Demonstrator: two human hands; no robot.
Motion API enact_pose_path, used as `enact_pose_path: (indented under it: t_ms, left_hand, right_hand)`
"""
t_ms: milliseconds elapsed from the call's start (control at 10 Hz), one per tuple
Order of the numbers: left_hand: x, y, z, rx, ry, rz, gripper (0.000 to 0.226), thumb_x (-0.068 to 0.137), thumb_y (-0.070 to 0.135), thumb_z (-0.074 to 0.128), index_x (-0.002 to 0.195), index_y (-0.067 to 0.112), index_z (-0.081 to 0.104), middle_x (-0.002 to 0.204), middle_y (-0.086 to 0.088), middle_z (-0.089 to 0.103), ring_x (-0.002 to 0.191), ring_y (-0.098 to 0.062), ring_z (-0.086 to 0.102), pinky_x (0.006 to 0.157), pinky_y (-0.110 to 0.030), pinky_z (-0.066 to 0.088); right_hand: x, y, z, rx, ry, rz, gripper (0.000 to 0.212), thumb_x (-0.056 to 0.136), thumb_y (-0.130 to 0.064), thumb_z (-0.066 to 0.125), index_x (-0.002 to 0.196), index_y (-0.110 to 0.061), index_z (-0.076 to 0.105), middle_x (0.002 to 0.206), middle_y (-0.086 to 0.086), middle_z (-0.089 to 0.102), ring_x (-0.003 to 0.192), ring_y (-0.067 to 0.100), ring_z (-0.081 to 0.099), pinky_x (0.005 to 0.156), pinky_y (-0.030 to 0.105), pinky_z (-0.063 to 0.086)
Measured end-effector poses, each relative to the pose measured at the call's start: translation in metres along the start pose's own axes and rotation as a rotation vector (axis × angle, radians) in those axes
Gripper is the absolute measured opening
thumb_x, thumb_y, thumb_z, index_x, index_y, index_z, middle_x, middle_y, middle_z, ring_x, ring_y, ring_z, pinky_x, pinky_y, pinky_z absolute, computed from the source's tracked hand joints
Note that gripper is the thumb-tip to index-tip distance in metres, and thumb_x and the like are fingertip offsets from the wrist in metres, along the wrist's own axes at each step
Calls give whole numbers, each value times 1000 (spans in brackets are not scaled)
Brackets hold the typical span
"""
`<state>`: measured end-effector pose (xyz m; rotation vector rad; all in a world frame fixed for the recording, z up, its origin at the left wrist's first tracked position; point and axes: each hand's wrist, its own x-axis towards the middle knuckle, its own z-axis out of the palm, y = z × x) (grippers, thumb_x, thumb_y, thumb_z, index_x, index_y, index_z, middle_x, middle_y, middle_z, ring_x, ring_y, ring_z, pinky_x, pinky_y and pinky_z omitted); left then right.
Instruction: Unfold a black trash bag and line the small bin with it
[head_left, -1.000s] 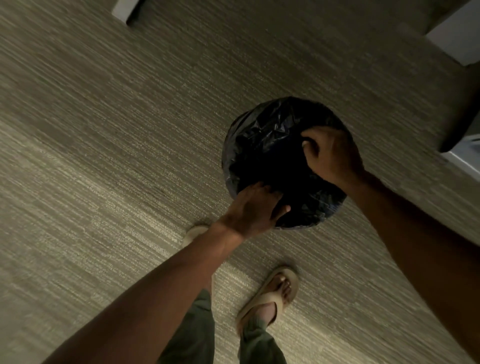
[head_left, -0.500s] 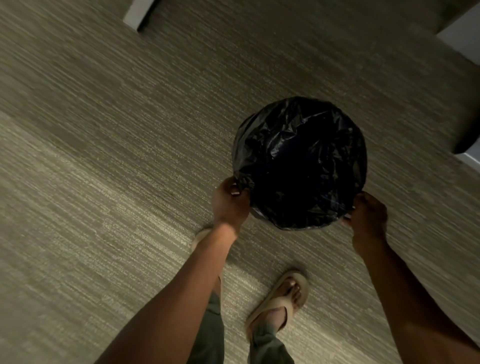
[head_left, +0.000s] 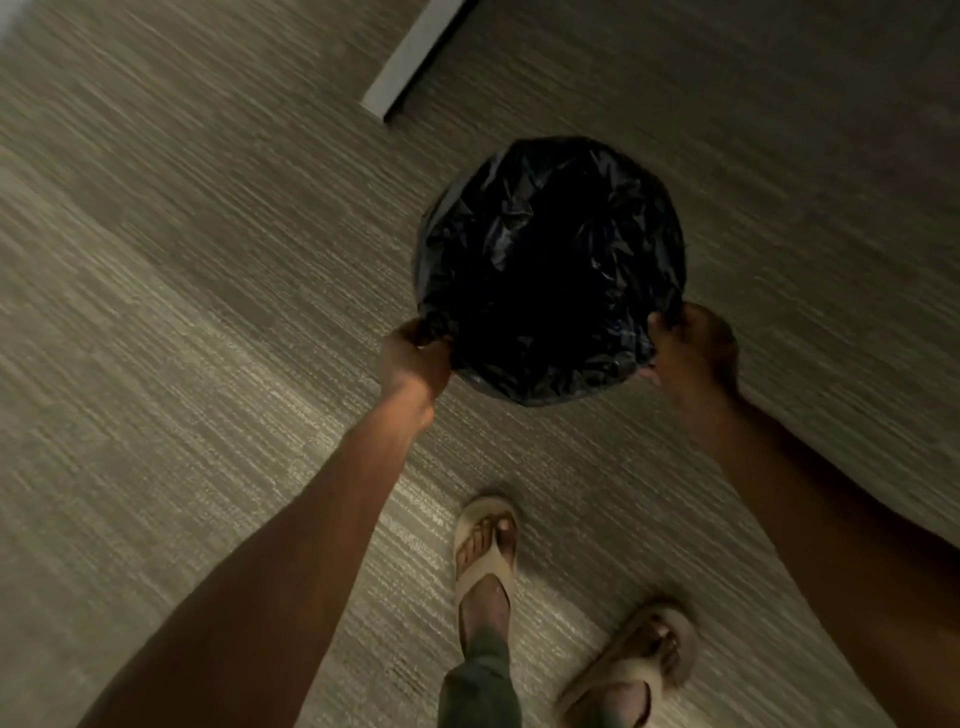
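The black trash bag (head_left: 550, 270) already sits in the small bin, its mouth turned out over the rim so that the bin itself is wholly hidden under plastic; it stands on the carpeted floor (head_left: 208, 312) just ahead of the person's feet. Both hands are on the near side of the rim. The left hand (head_left: 413, 358) has its grip clamped on a pinch of bag at the near-left edge, and the right hand (head_left: 693, 348) is closed on the film at the near-right edge, fingers curled round it. Held opposite each other like this, the two grips can pull the overhang down evenly — probably the reason for the placing, since a tug from one side alone would drag the liner off the other. Between the grips the plastic hangs in a loose, wrinkled fold below the rim line; beyond them, on the far side, it looks drawn fairly smooth. By my reading the lining is nearly done, with only the near edge left to settle.

Counted: one bag, one bin beneath it, two hands, two sandalled feet (head_left: 485, 545) behind the grips, and one pale strip (head_left: 410, 57) on the floor well beyond the bin — what it belongs to cannot be told.
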<state>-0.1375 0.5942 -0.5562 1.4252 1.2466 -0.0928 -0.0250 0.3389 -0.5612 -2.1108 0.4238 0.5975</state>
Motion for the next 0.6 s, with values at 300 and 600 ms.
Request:
enact_pose_path:
  t_ms: [300, 600]
  left_hand:
    - [76, 40, -62, -5, 21, -1, 25, 89, 1, 59, 107, 5, 75, 111, -21, 76, 99, -32, 72, 94, -50, 60]
    - [72, 47, -58, 112, 67, -33, 57, 87, 28, 67, 139, 6, 58, 138, -19, 63, 122, -35, 64, 100, -37, 55]
  right_hand:
    - [27, -76, 94, 259, -137, 174, 31, 108, -23, 56, 136, -11, 64, 114, 6, 66, 95, 28, 69, 61, 33, 59]
    - [8, -86, 82, -144, -90, 110, 63, 105, -55, 47, 156, -17, 47, 154, 16, 55, 134, 41, 58, 106, 50, 53]
